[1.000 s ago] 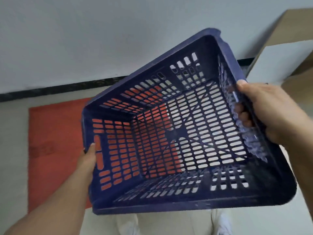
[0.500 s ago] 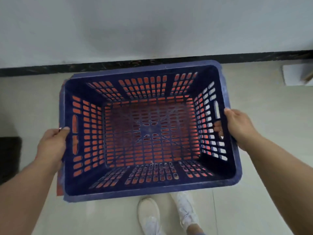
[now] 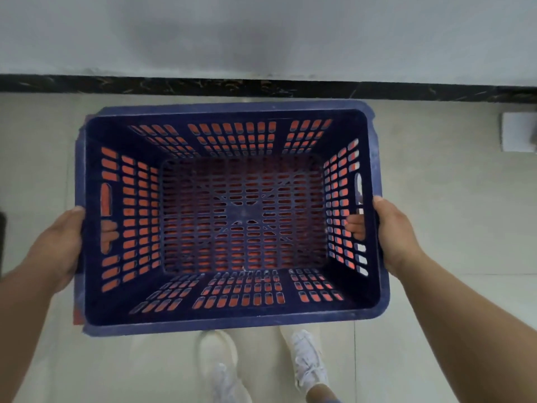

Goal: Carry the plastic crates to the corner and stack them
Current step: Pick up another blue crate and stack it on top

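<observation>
I hold a dark blue slotted plastic crate level, open side up, just in front of the wall. My left hand grips its left handle slot and my right hand grips the right one, with fingers poking through both slots. A red crate lies directly beneath; its colour shows through all the blue crate's slots and one corner peeks out at the lower left. Whether the blue crate rests fully inside the red one I cannot tell.
A black skirting strip runs along the foot of the pale wall just beyond the crates. A white box sits on the tiled floor at the right. A dark mat edge shows at far left. My white shoes stand behind the crates.
The blue crate went from steeply tilted in the air to level, and has come down over the red crate by the wall. Both hands kept their hold.
</observation>
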